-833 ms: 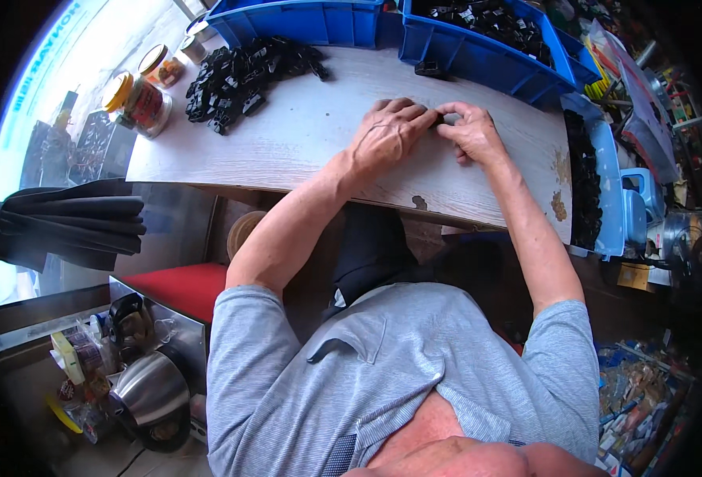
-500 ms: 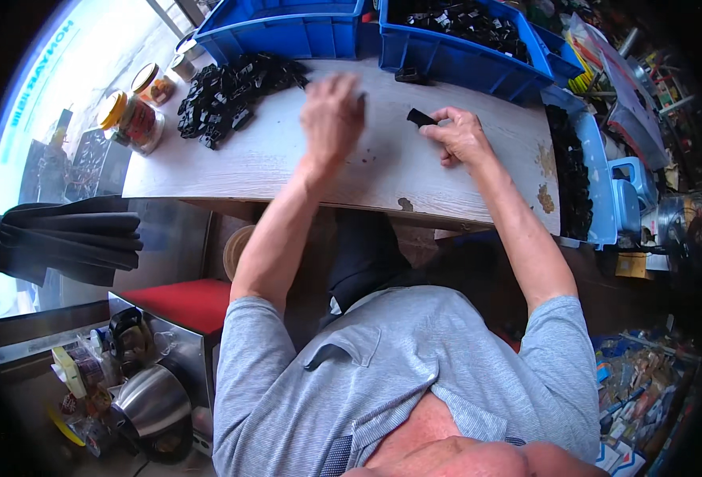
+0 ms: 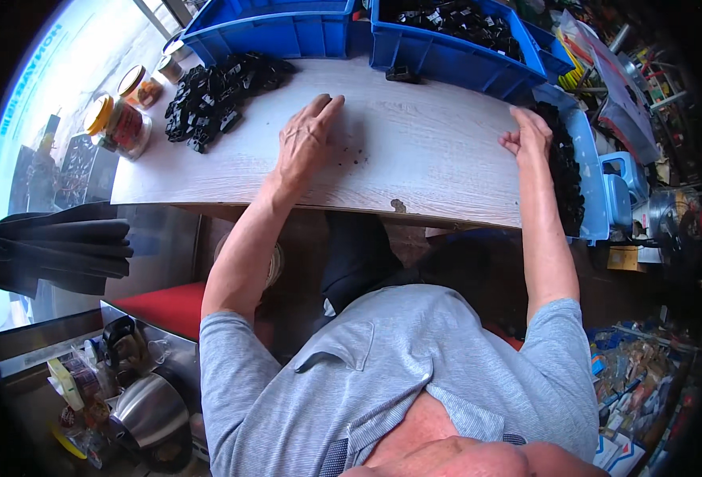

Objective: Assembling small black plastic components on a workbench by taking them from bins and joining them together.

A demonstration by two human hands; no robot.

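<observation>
Black plastic parts [image 3: 217, 94] heaped near back-left corner of table [image 3: 430, 151]; more in blue bin [image 3: 454, 65] along back edge. Likely light, stiff, slick; best pinched by sides. Left hand [image 3: 300, 145] over table, fingers half-bent; right hand [image 3: 530, 133] at right edge, fingers curled; cannot tell if either grips.

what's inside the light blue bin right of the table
The light blue bin holds many black pieces. The right hand hides some; anything beneath the top layer is covered.
</observation>
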